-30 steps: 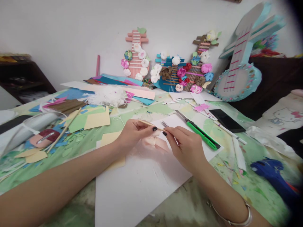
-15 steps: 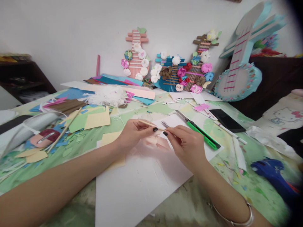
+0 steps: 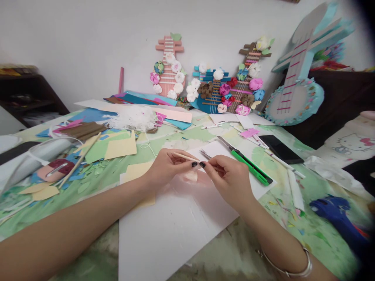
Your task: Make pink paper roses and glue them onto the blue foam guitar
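Note:
Over a white sheet (image 3: 158,238), my left hand (image 3: 168,166) pinches a thin pale stick (image 3: 184,156) between thumb and fingers. My right hand (image 3: 231,177) has its thumb and fingers closed at the stick's right end, which they partly hide. Both dark-nailed thumbs nearly touch. Below the fingers lies a pale peach paper piece (image 3: 190,176), partly covered by the hands. Just behind them on the sheet show the metal tips of a pointed tool (image 3: 204,153). A green utility knife (image 3: 253,168), blade out, rests right of my right hand.
Paper cuttings (image 3: 120,148) and a white string heap (image 3: 131,119) lie at left. A black phone (image 3: 281,149), rolled paper sticks and a blue glue gun (image 3: 336,216) are at right. Flower-trimmed paper guitars (image 3: 169,80) lean against the wall.
My right hand has slid slightly left along the stick, bringing the two thumbs closer together. The stick's right end is now more hidden.

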Tool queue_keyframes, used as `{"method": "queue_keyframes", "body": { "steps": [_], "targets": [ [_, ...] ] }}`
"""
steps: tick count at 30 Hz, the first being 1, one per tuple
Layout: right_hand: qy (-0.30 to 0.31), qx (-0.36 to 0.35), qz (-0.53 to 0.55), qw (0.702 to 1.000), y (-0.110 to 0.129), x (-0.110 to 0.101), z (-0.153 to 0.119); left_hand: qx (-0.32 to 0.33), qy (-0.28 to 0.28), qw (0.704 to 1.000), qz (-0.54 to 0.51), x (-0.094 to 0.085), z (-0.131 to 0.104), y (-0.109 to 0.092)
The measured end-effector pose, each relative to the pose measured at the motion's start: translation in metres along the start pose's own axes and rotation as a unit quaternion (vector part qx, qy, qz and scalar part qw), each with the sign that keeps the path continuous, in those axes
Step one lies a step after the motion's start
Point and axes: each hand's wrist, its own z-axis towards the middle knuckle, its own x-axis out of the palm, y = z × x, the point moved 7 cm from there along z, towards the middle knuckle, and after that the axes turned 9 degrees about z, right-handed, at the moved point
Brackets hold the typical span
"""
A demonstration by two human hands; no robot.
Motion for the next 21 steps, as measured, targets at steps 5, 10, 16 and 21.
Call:
{"method": "queue_keyframes", "body": {
  "steps": [5,10,16,21],
  "targets": [
    [0.011,0.06,0.031,0.998,-0.0066,0.0008,0.0011,0.002,0.001,1.0,-0.005,0.0018,-0.0018,-0.0008],
    [0.013,0.088,0.08,0.993,-0.008,0.0019,0.002,-0.002,0.004,1.0,-0.01,0.002,-0.0026,0.002],
    [0.015,0.096,0.085,0.992,-0.0101,0.002,0.0013,-0.017,0.006,1.0,-0.013,0.0025,-0.0039,0.0043],
    [0.005,0.074,0.08,0.994,-0.0079,0.0009,0.0003,-0.014,0.003,1.0,-0.011,0.0011,-0.0039,0.0057]
  ]
}}
